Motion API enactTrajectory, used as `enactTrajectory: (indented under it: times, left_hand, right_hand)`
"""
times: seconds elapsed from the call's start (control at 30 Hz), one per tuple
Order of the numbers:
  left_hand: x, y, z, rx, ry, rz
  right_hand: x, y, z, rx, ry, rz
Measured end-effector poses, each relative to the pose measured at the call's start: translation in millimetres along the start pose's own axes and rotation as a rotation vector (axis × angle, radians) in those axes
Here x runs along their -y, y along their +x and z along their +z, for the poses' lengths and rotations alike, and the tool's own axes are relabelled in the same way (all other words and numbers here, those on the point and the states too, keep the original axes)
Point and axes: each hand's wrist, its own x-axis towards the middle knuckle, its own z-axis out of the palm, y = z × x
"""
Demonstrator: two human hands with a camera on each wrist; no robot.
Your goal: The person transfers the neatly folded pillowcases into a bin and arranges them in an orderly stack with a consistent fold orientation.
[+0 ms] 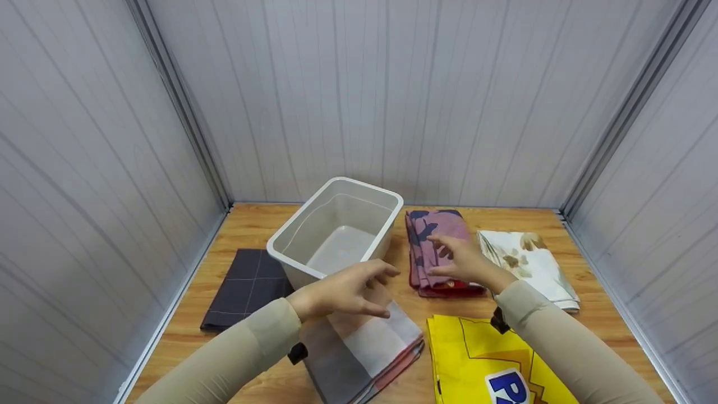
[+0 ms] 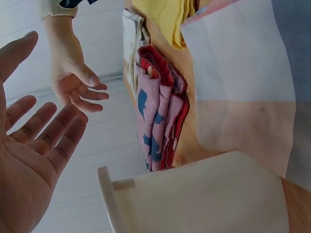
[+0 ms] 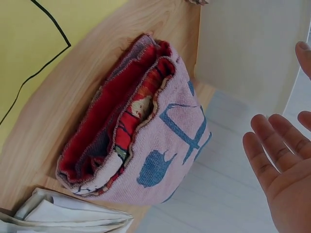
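My left hand (image 1: 350, 289) hovers by the front rim of a pale grey plastic bin (image 1: 342, 241), its fingers relaxed and holding nothing. Below that hand lies a folded cloth in grey, white and peach blocks (image 1: 364, 348). My right hand (image 1: 463, 261) is over a folded pink and blue cloth with a red patterned inner side (image 3: 167, 141); the palm faces inward and the loosely bent fingers are apart from the fabric. In the left wrist view the left palm (image 2: 29, 165) shows bare, with the right hand (image 2: 75, 77) beyond it.
A dark checked folded cloth (image 1: 247, 289) lies left of the bin. At the right is a white floral folded cloth (image 1: 527, 264), and in front of it a yellow printed cloth (image 1: 465, 359). Panelled walls (image 1: 364, 101) enclose the wooden table (image 1: 269, 212) at the back and sides.
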Motion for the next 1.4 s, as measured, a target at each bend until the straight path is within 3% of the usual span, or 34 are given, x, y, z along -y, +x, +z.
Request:
enactTrajectory:
  times: [0.17,0.43,0.9,1.2,1.4]
  left_hand:
    - [4.3,-2.4,9.6,0.024,0.037,0.046]
    - [16.5,-8.8,26.1,0.053,0.055,0.047]
    - [50.4,-24.6,50.4,0.107,0.003,-0.073]
    - [71.8,-42.8,55.2,0.086,-0.045,-0.156]
    - [86.0,-52.4,51.9,0.078,0.009,-0.180]
  right_hand:
    - [0,0,7.0,0.043,0.024,0.034]
    - [1,-2,15.6,0.067,0.070,0.022]
    - [0,-10,37.3,0.150,0.066,0.065]
    - [-1,-13,56.0,0.188,0.113,0.060]
    - [-4,-12,68.0,0.207,0.109,0.046]
